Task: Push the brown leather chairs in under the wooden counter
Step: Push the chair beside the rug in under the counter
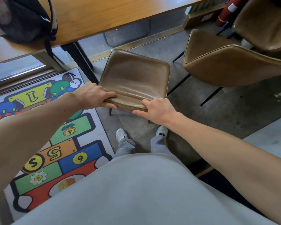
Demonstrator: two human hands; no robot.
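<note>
Brown leather chair [133, 78] stands just short of the wooden counter [104, 17], seat not yet under it. Left hand [94, 95] and right hand [156, 109] clamp its backrest top (apart, at either end). Next, by judgement: a straight forward push, clearing the black counter leg [81, 62].

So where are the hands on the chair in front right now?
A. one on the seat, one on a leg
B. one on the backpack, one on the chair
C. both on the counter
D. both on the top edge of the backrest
D: the left hand and right hand each have a grip on the top edge of the brown leather chair backrest, near its two corners.
</note>
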